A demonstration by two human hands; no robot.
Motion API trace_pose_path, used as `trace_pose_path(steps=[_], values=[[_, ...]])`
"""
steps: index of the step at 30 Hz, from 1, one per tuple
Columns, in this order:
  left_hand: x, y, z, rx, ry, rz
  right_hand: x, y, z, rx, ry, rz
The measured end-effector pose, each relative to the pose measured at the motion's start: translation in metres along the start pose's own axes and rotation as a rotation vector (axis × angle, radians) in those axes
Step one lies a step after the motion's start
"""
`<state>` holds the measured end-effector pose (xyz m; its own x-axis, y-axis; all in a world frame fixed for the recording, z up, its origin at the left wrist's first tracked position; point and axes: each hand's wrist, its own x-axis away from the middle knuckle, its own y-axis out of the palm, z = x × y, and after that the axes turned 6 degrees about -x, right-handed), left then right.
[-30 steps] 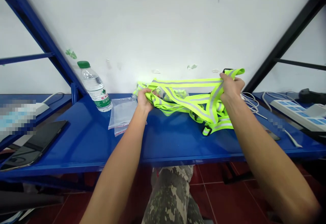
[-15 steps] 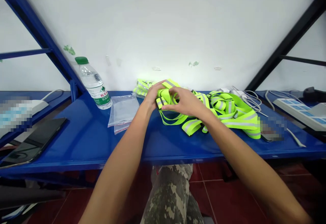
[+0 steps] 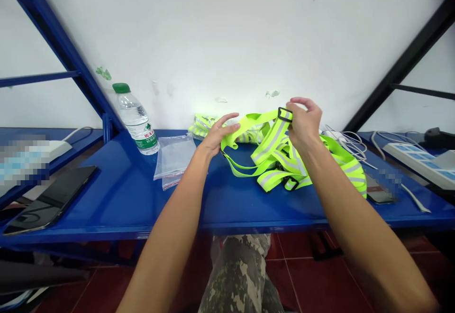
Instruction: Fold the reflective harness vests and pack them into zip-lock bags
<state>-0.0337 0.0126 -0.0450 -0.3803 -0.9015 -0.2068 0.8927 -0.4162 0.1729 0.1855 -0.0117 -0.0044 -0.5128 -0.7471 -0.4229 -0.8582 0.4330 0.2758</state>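
Reflective vest [image 3: 273, 161] lies bunched, long axis running left-right across the tabletop [image 3: 106, 204], my right grip [image 3: 304, 125] shut on its strap [image 3: 272, 137], my left grip [image 3: 216, 137] open just beside.

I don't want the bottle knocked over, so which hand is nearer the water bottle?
The left hand is nearer, to the right of the water bottle, past the plastic bag; the right hand is farther right, holding the neon yellow reflective vest.

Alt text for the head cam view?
A person's right hand grips a neon yellow-green reflective vest by a strap near its black plastic buckle, with the open left hand beside it. The vest lies on a blue metal shelf near a clear plastic bag and a green-capped water bottle.
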Motion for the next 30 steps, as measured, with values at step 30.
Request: trace_pose_path(steps=[30], values=[[0.007, 0.022, 0.013, 0.109, -0.078, -0.23, 0.047, 0.024, -0.007, 0.716, -0.32, -0.698]])
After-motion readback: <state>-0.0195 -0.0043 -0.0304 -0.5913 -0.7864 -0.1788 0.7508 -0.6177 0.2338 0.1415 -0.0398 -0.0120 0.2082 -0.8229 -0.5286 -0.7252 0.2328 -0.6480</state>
